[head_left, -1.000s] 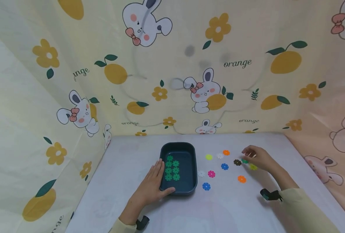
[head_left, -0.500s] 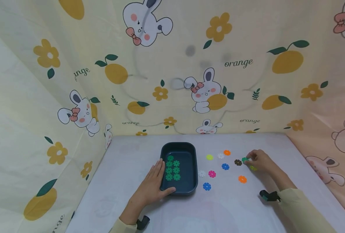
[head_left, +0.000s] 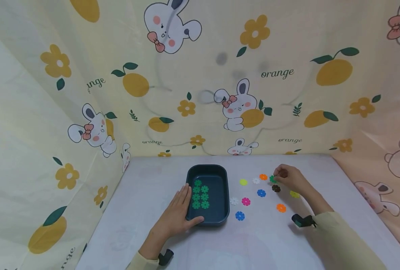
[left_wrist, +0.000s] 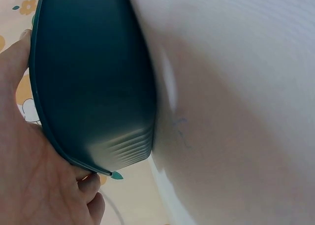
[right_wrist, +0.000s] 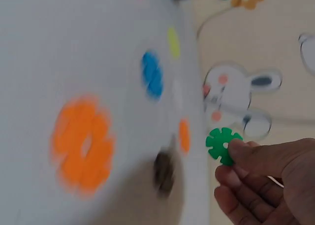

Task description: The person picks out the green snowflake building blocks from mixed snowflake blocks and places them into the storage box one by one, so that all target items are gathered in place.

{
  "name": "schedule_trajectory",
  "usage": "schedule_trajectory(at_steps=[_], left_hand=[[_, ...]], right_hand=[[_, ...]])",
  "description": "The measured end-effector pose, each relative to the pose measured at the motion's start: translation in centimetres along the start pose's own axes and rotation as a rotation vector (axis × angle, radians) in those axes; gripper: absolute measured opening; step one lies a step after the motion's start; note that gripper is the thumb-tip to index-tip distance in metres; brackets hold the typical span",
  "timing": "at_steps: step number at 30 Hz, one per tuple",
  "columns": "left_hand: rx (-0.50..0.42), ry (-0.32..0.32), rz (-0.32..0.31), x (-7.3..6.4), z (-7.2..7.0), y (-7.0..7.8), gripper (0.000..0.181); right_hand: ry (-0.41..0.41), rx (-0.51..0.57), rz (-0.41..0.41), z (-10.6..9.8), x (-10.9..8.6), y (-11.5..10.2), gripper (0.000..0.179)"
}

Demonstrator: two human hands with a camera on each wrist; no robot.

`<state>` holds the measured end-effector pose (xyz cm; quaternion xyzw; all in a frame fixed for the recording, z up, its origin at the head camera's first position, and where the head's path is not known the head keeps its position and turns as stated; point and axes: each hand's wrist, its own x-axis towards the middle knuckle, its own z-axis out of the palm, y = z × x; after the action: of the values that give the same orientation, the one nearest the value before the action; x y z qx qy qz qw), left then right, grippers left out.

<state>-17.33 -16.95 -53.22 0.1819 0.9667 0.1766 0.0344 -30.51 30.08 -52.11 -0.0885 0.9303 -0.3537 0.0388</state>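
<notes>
My right hand point(head_left: 290, 177) pinches a green flower-shaped plastic disc point(right_wrist: 219, 144) between thumb and fingers, raised above the table at the right. Below it lies a brown disc point(head_left: 276, 188), with a yellow-green disc point(head_left: 294, 194) under the wrist. At the left, my left hand point(head_left: 175, 212) rests along the near left corner of a dark blue-green tray point(head_left: 216, 224), fingers straight on the side and thumb over the front rim. Inside the tray, several green discs point(head_left: 204, 197) lie in two columns on its left half. The left wrist view shows the tray's outer wall point(left_wrist: 93, 77) beside the palm.
Between tray and right hand lie loose discs: blue point(head_left: 261, 193), pink point(head_left: 246, 201), white point(head_left: 234, 201), yellow point(head_left: 243, 182) and orange point(head_left: 263, 177). Another orange disc point(head_left: 281, 208) is nearer the front. A printed curtain point(head_left: 200, 75) rises behind the white table point(head_left: 146, 176).
My right hand reached the green disc beside the brown one, pinched it and lifted it, moving left and up. The left hand stayed on the tray.
</notes>
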Motion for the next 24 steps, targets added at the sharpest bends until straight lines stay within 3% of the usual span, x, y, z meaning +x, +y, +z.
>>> schedule_trajectory(at_steps=[13,24], left_hand=[[0.013,-0.017,-0.014,0.0,0.3,-0.3,0.116],[0.020,-0.027,-0.015,0.0,0.2,-0.3,0.116]], right_hand=[[-0.082,0.181,-0.174,4.5,3.4,-8.1,0.013],[-0.161,0.260,-0.333,9.2,5.3,-13.8,0.010]])
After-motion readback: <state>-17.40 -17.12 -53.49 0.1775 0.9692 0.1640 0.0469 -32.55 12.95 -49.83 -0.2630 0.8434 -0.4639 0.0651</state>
